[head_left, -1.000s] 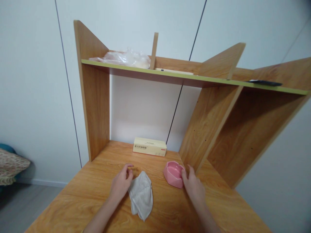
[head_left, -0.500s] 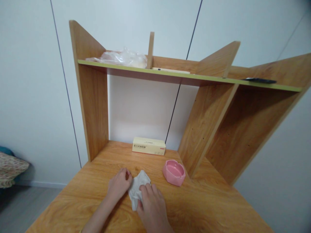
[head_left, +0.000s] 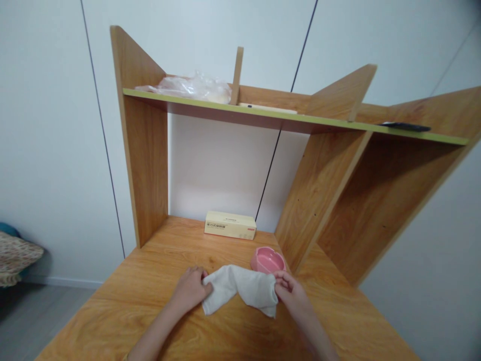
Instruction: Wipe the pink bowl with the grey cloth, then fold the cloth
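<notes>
A pale grey cloth (head_left: 240, 287) stretches between my two hands just above or on the wooden desk (head_left: 158, 291); I cannot tell how much of it touches the top. My left hand (head_left: 191, 288) pinches its left end between thumb and fingers. At the other end, my right hand (head_left: 288, 290) grips the cloth's upper right edge, fingers curled. The cloth arches in the middle and hangs down at both ends. Right behind its right half sits a pink ashtray (head_left: 267, 259), its lower front partly covered by the cloth and my right hand.
Against the back stands a cream box (head_left: 230, 225) with printed lettering. A wooden hutch (head_left: 150, 170) rises around the desk. Its upper shelf carries a clear plastic bag (head_left: 191, 87) and a flat dark object (head_left: 406, 126). Patterned fabric (head_left: 17, 255) shows at far left.
The cloth was bunched up between my hands and is now spread out wide. My right hand has moved right and away, in front of the ashtray. My left hand has shifted slightly.
</notes>
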Action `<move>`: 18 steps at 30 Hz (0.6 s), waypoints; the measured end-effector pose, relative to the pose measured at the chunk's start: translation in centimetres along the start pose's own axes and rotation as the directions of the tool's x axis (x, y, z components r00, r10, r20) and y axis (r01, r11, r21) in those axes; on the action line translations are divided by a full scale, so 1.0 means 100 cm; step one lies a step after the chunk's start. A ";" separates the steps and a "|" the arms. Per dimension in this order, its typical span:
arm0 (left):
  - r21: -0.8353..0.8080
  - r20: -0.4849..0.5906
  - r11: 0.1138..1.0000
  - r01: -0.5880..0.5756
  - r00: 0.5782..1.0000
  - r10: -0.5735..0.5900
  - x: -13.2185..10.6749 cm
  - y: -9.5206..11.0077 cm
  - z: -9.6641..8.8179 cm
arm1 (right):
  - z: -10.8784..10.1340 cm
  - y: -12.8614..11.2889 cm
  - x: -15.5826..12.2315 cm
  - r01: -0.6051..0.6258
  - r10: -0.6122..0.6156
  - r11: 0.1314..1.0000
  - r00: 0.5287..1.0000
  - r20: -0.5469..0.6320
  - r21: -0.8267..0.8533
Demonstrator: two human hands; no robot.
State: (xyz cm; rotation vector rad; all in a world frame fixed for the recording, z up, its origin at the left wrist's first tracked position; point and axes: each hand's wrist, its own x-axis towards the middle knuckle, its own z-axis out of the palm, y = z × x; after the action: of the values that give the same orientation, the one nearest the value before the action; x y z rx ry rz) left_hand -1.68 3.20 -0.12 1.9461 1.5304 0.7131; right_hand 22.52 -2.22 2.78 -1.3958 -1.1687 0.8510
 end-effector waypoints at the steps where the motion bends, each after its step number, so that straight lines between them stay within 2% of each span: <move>1: -0.045 0.017 0.999 -0.006 1.000 0.007 0.001 -0.001 0.000 | -0.005 0.000 -0.001 -0.044 0.043 0.998 0.999 0.029 0.051; 5: -0.255 0.079 0.967 -0.002 0.997 0.023 0.005 -0.002 0.000 | -0.021 0.004 -0.009 -0.231 0.209 0.956 0.969 0.132 0.181; 10: -0.404 0.110 0.913 0.048 0.994 -0.004 0.008 -0.003 0.002 | -0.033 0.018 -0.017 -0.312 0.259 0.909 0.943 0.209 0.276; 14: -0.391 0.105 0.918 0.064 0.994 -0.025 0.006 -0.003 0.002 | -0.045 0.034 -0.020 -0.346 0.285 0.911 0.922 0.263 0.224; 16: -0.342 0.069 0.938 0.056 0.997 -0.035 0.004 -0.003 0.001 | -0.053 0.045 -0.019 -0.350 0.301 0.925 0.913 0.277 0.147; 18: -0.282 0.001 0.958 0.043 0.999 -0.044 0.002 -0.001 -0.001 | -0.060 0.057 -0.018 -0.347 0.325 0.936 0.916 0.234 0.061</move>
State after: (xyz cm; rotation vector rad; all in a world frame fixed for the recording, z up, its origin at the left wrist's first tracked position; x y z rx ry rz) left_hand -1.78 3.47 -0.13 1.6946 1.3849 0.8671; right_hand 28.81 -5.29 -1.98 -1.4683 -1.0454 1.3214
